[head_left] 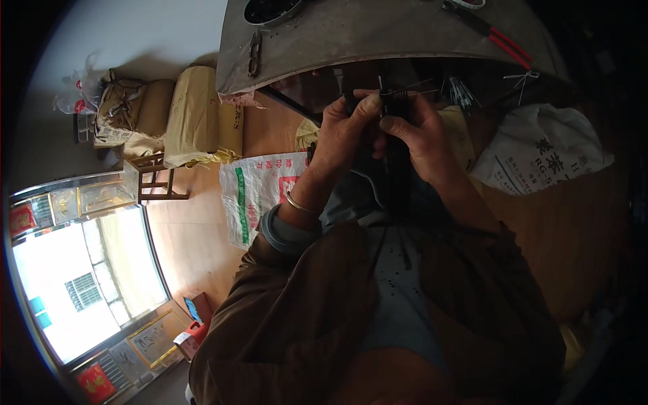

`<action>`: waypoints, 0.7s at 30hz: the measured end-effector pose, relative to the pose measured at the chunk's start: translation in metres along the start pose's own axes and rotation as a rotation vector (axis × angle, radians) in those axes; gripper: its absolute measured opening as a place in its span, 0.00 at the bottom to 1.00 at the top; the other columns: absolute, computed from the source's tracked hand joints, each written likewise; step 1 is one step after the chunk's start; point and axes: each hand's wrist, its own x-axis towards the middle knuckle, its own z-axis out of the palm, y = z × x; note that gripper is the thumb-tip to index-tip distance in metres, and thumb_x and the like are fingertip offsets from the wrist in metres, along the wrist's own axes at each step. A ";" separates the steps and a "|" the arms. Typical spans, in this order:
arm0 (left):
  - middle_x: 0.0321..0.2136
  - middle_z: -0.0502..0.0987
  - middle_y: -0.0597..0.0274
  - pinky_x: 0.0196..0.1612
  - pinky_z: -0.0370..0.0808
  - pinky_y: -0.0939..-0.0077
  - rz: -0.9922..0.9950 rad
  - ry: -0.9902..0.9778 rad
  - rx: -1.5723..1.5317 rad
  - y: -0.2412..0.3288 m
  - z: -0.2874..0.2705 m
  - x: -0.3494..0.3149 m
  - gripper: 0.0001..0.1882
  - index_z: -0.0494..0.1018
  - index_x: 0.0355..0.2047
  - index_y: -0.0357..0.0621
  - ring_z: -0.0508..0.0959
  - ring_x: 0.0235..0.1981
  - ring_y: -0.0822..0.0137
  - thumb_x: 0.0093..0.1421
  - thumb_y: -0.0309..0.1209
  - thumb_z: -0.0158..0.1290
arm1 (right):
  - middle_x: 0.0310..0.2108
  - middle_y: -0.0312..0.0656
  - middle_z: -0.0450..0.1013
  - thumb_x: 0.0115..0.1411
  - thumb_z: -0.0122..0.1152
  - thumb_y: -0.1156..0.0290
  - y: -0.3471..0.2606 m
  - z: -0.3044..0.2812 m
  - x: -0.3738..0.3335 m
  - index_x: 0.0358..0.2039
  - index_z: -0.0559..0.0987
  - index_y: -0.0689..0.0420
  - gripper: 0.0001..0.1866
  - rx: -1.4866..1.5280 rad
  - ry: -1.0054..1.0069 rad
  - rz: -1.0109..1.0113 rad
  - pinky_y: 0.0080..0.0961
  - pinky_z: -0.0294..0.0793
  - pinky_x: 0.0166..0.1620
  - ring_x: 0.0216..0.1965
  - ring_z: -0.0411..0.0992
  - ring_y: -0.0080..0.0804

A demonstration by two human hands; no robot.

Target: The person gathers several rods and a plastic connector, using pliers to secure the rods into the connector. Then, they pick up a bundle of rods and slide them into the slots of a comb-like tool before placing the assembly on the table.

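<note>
Both hands meet just past the near edge of the grey table. My left hand (343, 127), with a bracelet on its wrist, is closed with the thumb pressed on a small dark piece I cannot make out. My right hand (420, 128) is closed round a bundle of thin black strips (398, 106), which seem to hang down between the hands. A short black rod (381, 84) stands up between the two thumbs. Fine wire-like ends stick out to the right of the bundle. Shadow hides the fingertips in part.
On the grey table (337, 37) lie a dark bowl (271, 10), a dark metal piece (254, 54) and red-handled pliers (496, 39). White sacks (543, 152) lie on the wooden floor at both sides. Wrapped bundles (196, 118) and a small wooden stool (160, 179) are at the left.
</note>
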 end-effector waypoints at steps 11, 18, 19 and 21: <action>0.27 0.74 0.63 0.36 0.68 0.77 -0.014 -0.191 0.318 0.041 -0.005 0.053 0.35 0.73 0.38 0.38 0.71 0.30 0.72 0.66 0.59 0.32 | 0.29 0.39 0.70 0.60 0.56 0.73 -0.002 0.015 -0.002 0.49 0.67 0.62 0.17 -0.061 0.040 -0.018 0.20 0.70 0.26 0.23 0.69 0.23; 0.34 0.76 0.60 0.44 0.70 0.74 0.040 -0.214 0.204 0.027 -0.010 0.050 0.23 0.71 0.44 0.35 0.74 0.37 0.70 0.65 0.46 0.47 | 0.25 0.37 0.69 0.60 0.55 0.71 -0.006 0.014 -0.005 0.44 0.70 0.61 0.13 -0.127 0.063 0.032 0.20 0.68 0.26 0.22 0.68 0.22; 0.34 0.76 0.60 0.44 0.70 0.74 0.041 -0.206 0.199 0.026 -0.011 0.050 0.23 0.71 0.44 0.35 0.74 0.37 0.70 0.65 0.46 0.47 | 0.25 0.37 0.69 0.60 0.56 0.71 -0.004 0.013 -0.004 0.43 0.70 0.61 0.12 -0.111 0.058 0.017 0.20 0.68 0.25 0.22 0.68 0.22; 0.35 0.77 0.59 0.47 0.71 0.72 0.037 -0.213 0.116 0.027 -0.012 0.050 0.21 0.71 0.45 0.34 0.75 0.39 0.69 0.64 0.41 0.49 | 0.25 0.37 0.68 0.60 0.56 0.70 -0.002 0.013 -0.003 0.41 0.70 0.61 0.11 -0.098 0.049 0.006 0.20 0.68 0.25 0.22 0.67 0.23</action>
